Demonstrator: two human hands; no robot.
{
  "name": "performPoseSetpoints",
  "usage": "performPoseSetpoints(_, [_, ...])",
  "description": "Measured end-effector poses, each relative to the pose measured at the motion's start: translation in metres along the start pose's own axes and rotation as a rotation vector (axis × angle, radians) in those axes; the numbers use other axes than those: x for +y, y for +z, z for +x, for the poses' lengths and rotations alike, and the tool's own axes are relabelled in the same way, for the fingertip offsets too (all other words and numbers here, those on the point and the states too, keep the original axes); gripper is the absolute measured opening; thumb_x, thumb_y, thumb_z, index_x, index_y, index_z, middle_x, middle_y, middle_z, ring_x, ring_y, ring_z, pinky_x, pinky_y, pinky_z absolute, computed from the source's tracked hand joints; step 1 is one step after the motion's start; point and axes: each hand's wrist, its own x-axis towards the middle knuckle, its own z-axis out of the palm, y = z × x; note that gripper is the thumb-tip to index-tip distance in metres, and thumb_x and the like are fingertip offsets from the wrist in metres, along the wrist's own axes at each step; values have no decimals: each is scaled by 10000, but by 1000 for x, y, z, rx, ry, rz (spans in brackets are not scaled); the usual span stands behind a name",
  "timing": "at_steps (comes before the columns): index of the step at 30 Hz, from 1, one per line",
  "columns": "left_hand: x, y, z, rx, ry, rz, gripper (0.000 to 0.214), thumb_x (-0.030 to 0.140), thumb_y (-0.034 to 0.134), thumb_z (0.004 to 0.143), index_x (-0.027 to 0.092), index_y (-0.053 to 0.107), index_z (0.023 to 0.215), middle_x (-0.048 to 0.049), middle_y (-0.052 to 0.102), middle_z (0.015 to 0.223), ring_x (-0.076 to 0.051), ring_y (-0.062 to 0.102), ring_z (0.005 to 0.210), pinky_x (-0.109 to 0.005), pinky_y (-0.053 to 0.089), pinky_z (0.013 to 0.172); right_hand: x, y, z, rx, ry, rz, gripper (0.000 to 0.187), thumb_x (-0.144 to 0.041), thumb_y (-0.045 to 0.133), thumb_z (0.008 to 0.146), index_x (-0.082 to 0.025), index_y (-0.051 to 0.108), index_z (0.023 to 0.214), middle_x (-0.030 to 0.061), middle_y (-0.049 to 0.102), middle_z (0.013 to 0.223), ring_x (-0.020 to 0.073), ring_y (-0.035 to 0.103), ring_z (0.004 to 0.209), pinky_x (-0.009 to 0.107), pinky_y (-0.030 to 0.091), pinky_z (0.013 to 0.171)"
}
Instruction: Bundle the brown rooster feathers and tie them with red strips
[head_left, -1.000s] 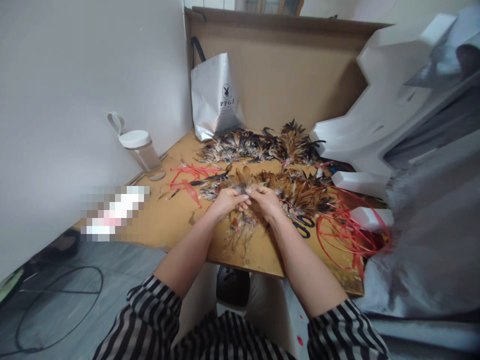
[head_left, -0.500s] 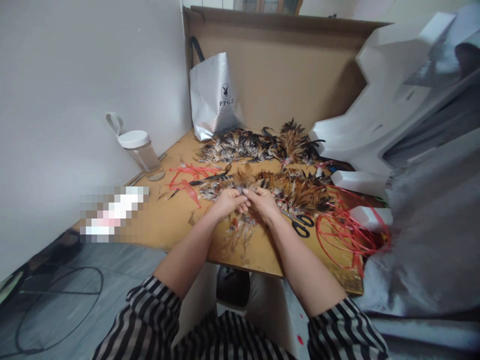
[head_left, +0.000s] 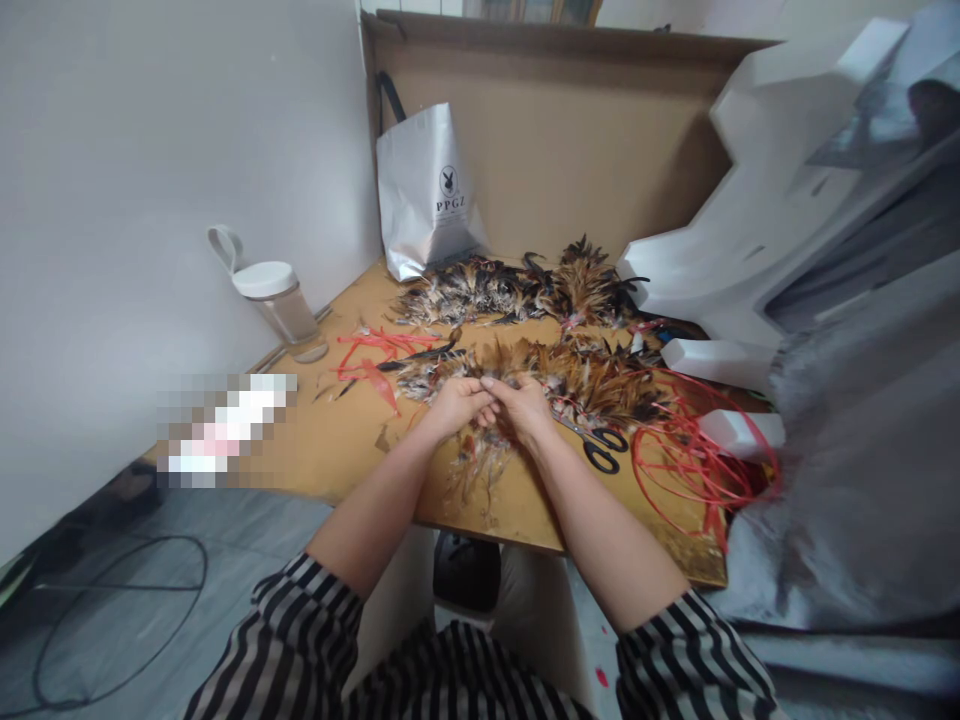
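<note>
My left hand (head_left: 459, 404) and my right hand (head_left: 524, 404) meet at the fingertips over the near part of the table. Both are closed in a pinch on a small tuft of feathers, mostly hidden by the fingers. Just behind them lies a row of brown and black feathers (head_left: 600, 378). Loose wispy feathers (head_left: 480, 460) are scattered on the tabletop below my hands. Black-handled scissors (head_left: 602, 450) rest to the right of my right wrist, blades pointing toward the feathers.
A second feather row (head_left: 480, 290) lies farther back, before a silver bag (head_left: 424, 200). Red plastic strips (head_left: 375, 345) lie left; a tangle of red strapping (head_left: 682, 465) lies right. A lidded jar (head_left: 281, 310) stands by the left wall. White foam (head_left: 787, 190) leans at right.
The brown tuft standing up above my fingertips has lowered and now blends with the row behind. My hands stay together in nearly the same place; the view has shifted slightly.
</note>
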Motion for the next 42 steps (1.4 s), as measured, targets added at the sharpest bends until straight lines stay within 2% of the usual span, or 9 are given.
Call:
performPoseSetpoints(7, [5,1,-3,60,-22,-25,144,208,572,704,85,608,638,-28,583,504,-72,517,413,-182,413,428,3,-3,3,-32,11,27,379,-484,681,548,-182,456,583,-41,481,451,88,430,412,216,325,410])
performPoseSetpoints(10, [7,1,-4,64,-21,-29,131,187,562,708,84,612,645,-29,588,508,-69,513,406,-184,414,433,2,-6,4,-1,7,26,381,-458,703,533,-177,449,569,-42,495,483,82,432,437,210,325,432])
performPoseSetpoints(17, [9,2,-4,87,-17,34,154,159,529,732,90,589,609,-6,551,440,-57,488,367,-163,392,399,-8,-15,6,-10,-57,-126,356,-445,706,536,-155,501,517,-35,497,484,70,386,442,208,275,430])
performPoseSetpoints(25, [10,4,-4,81,-25,79,139,161,535,733,104,572,612,11,543,449,-54,489,375,-163,398,402,-9,-24,8,-80,-147,-277,310,-447,650,610,-144,597,572,-1,555,541,103,448,500,227,321,479])
performPoseSetpoints(32, [5,4,-3,52,-32,32,195,264,559,733,101,596,631,-9,564,481,-72,513,399,-185,409,428,-13,-27,10,-61,-39,-155,275,-399,702,565,-139,611,570,-11,560,531,87,434,488,225,323,498])
performPoseSetpoints(39, [4,7,-2,38,-106,-48,230,319,593,703,103,605,624,-16,572,476,-77,514,393,-186,404,419,-3,-32,14,-129,68,0,241,-346,723,555,-141,596,565,-15,573,547,84,462,500,219,341,515])
performPoseSetpoints(42, [4,7,-1,59,-144,-111,247,338,628,668,96,611,626,-38,608,527,-85,530,415,-192,410,424,0,-32,14,-155,100,90,208,-319,714,584,-149,598,617,-25,571,568,82,480,513,218,364,534])
